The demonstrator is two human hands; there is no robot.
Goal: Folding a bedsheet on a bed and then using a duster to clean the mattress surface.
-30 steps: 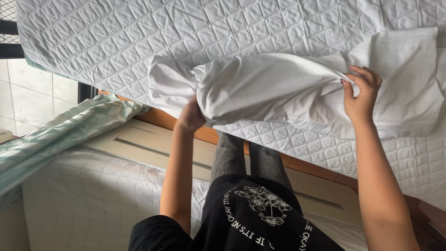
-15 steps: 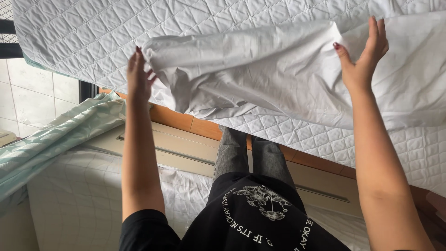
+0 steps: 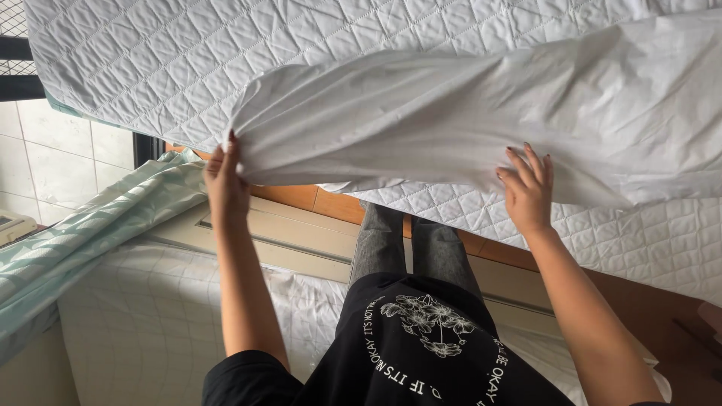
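Nearest, our left hand (image 3: 226, 184) has its grip pinched closed on the gathered corner of the white sheet (image 3: 466, 113), while our right hand (image 3: 526, 188) lies open and flat on its lower edge, holding nothing. We judge the spreading step in hand; next calls for drawing the cloth smooth across the quilted mattress (image 3: 150, 60). Beyond: wooden bed frame (image 3: 301, 197), pale green curtain (image 3: 90, 233) alongside, not obstructing.

head cam | 1 view | looks steeply down, close over hands | faces quilted mattress (image 3: 150, 60)
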